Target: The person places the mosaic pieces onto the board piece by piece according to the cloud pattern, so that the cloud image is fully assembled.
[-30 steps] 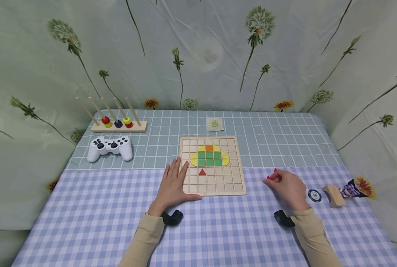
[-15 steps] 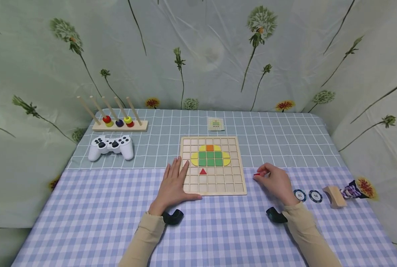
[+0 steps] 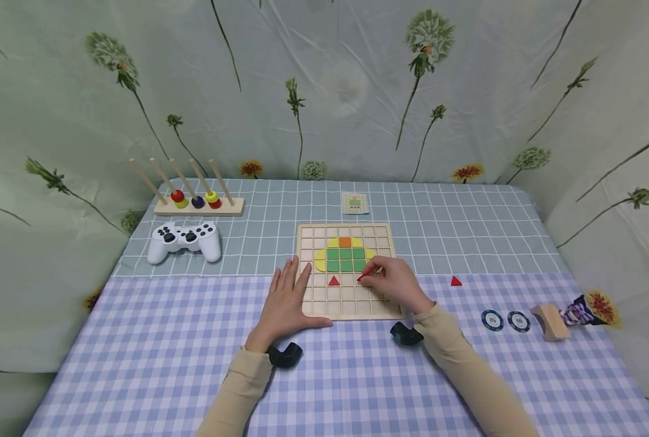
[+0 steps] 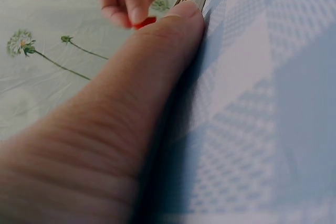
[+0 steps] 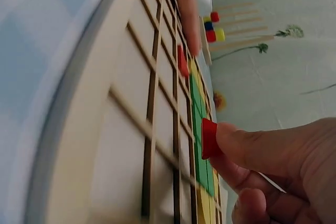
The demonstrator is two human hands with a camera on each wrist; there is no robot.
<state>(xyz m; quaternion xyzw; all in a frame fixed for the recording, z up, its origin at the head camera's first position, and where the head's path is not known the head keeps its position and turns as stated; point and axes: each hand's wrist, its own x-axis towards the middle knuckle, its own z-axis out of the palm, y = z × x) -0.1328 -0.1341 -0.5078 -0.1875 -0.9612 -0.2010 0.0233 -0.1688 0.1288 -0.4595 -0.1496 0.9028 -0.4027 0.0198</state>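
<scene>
A wooden grid board [image 3: 316,297] lies mid-table with green squares [image 3: 346,260], an orange square [image 3: 345,242] and yellow rounded pieces [image 3: 320,261] set in its cells. One red triangle [image 3: 333,281] sits in a cell below the green ones. My left hand [image 3: 284,303] rests spread at the board's left side, thumb along the near edge. Over the board, my right hand [image 3: 394,281] pinches another red triangle between thumb and fingers; in the right wrist view this red piece [image 5: 209,138] is held just above the grid. A further red triangle [image 3: 456,281] lies right of the board.
Two poker chips [image 3: 492,320], a wooden arch block [image 3: 551,322] and a purple-black wrapper [image 3: 578,312] lie at right. A pattern card [image 3: 355,203] is behind the board. At left are a white game controller [image 3: 185,241] and a peg stand [image 3: 200,208] with beads.
My right hand has picked up a red triangle on the right and carried it left over the board, uncovering the chips and another red triangle. My left hand has stayed in place.
</scene>
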